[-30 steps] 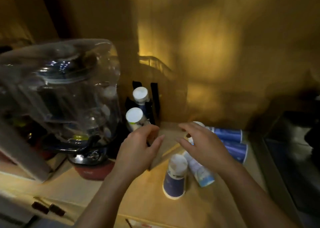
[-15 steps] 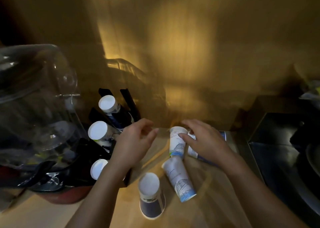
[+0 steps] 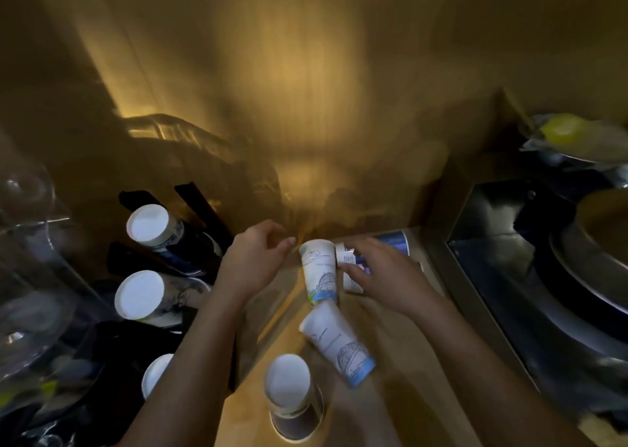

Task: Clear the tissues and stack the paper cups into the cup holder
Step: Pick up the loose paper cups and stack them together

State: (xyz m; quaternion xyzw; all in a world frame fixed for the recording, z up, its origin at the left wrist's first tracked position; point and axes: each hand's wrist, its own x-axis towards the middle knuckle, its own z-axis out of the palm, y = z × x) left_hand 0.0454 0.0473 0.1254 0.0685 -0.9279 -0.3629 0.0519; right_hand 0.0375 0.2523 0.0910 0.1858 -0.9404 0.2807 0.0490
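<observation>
Several paper cups lie on the wooden counter [image 3: 401, 351]. A white cup [image 3: 319, 271] lies on its side at the back, a second white cup [image 3: 339, 344] lies in front of it, and a dark cup [image 3: 292, 395] stands upside down nearest me. My right hand [image 3: 380, 273] rests with spread fingers on a blue-printed cup [image 3: 350, 269] lying beside the back white cup. My left hand [image 3: 255, 263] hovers just left of that white cup, fingers loosely curled and holding nothing. The black cup holder [image 3: 190, 208] at the left carries upside-down cups [image 3: 149, 224]. No tissues show.
A large clear plastic water bottle [image 3: 30, 276] fills the left edge. A dark stove with a metal pot [image 3: 584, 276] lies to the right. The wooden wall rises straight behind the cups. A blue cup [image 3: 397, 242] lies behind my right hand.
The view has shifted right and closer. My right hand has lowered onto the blue-printed cup at the back; my left hand stays beside the white cup.
</observation>
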